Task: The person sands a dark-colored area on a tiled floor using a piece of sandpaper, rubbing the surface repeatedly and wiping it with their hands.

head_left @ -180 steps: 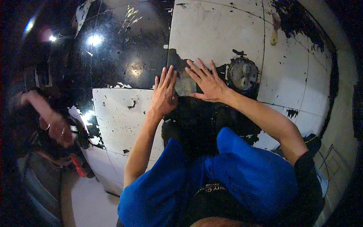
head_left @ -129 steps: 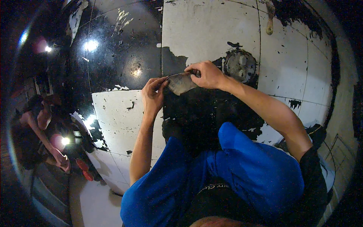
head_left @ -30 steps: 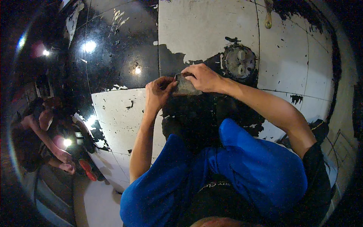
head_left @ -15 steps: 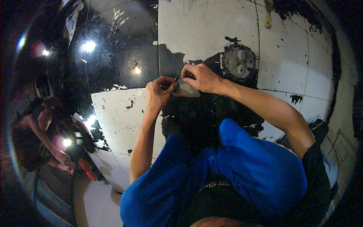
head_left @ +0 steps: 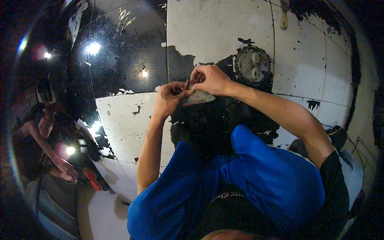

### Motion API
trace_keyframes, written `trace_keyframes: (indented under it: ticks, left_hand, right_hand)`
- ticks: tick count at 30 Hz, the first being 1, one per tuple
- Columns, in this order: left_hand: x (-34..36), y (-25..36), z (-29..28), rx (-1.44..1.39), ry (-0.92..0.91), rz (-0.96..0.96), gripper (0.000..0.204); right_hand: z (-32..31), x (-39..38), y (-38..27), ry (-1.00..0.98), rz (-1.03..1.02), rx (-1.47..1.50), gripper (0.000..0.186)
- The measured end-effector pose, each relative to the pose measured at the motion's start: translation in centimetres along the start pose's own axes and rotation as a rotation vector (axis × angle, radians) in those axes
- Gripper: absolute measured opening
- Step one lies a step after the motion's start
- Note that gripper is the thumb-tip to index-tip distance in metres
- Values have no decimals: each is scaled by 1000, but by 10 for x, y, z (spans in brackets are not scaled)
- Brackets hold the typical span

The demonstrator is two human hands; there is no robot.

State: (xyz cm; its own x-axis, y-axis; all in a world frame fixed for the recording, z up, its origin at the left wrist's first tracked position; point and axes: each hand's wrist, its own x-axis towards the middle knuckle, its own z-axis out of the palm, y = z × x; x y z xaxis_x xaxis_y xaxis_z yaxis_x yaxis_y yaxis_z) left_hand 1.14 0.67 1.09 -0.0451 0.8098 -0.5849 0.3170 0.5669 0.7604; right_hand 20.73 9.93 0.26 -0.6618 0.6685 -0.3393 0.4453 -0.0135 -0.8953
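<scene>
In the head view, my left hand [head_left: 168, 100] and my right hand [head_left: 212, 82] are pinching one small grey sheet [head_left: 201, 97], the thumb of each hand nearly closing against the fingers. I am holding it above the black patch [head_left: 208, 122] of the floor, in front of my blue trousers [head_left: 276, 172]. Compared with half a second earlier, my right fingertips are sitting closer to my left ones, and the sheet is showing a narrower face toward me. Whether it is folding or only tilting, I cannot tell. The round plate [head_left: 253, 65] is lying in the floor near my right hand. At far left, another person's hands [head_left: 69, 171] are staying together beside a red thing [head_left: 91, 179].
</scene>
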Motion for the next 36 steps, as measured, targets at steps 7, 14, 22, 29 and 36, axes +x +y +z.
trace_keyframes:
  ticks: [7,14,22,29,36]
  left_hand:
    - [-4,10,-1,-35,-52,48,25]
    - [0,1,1,-82,-17,146,30]
    - [8,-2,12,123,209,268,30]
    - [10,-9,20,313,329,474,12]
    - [9,-14,29,345,375,534,20]
  right_hand:
    - [-1,0,2,-70,-8,57,27]
    - [3,0,-3,11,-1,6,26]
    - [13,5,24,127,-277,-98,16]
    - [21,5,42,158,-431,-269,15]
    - [23,8,39,230,-425,-304,22]
